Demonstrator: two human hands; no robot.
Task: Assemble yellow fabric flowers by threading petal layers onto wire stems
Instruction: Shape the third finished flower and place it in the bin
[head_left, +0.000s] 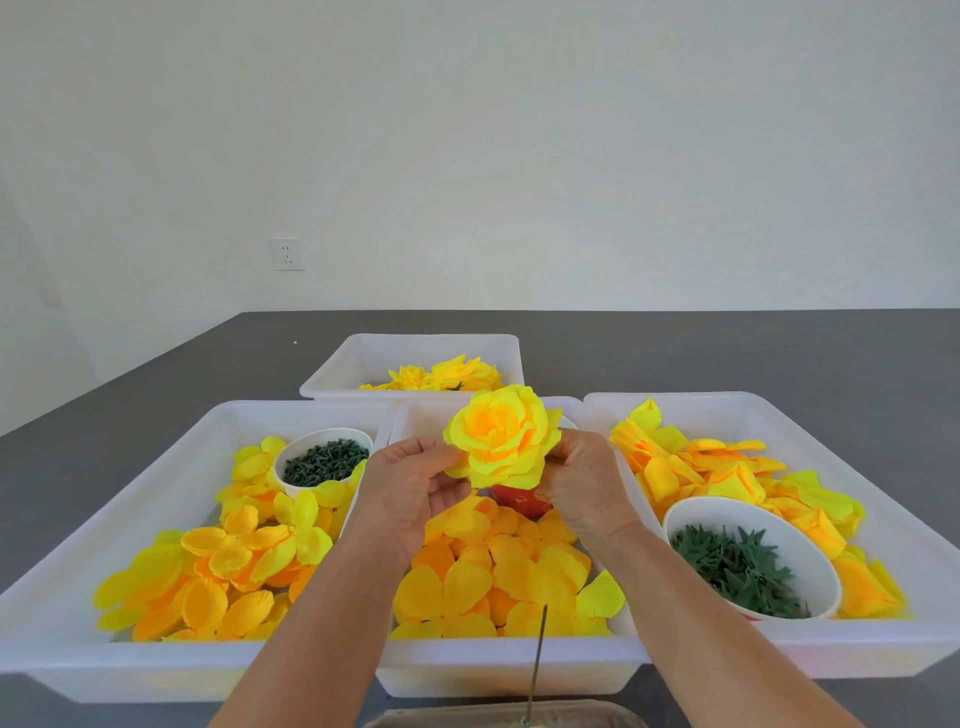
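Observation:
A full yellow fabric flower (501, 435) is held up above the middle tray (498, 670), its face turned toward me. My left hand (413, 491) pinches its lower left petals, palm facing me. My right hand (584, 480) grips its right side from behind. A thin wire rod (537, 665) stands upright near the front edge, apart from both hands. Loose yellow and orange petal layers (498, 566) fill the middle tray below the flower.
The left tray (62, 613) holds petals and a white bowl of small dark green pieces (324, 460). The right tray (883, 525) holds petals and a bowl of green leaf-shaped pieces (743, 566). A far tray (415, 345) holds several finished flowers. A red cup (519, 501) sits under the flower.

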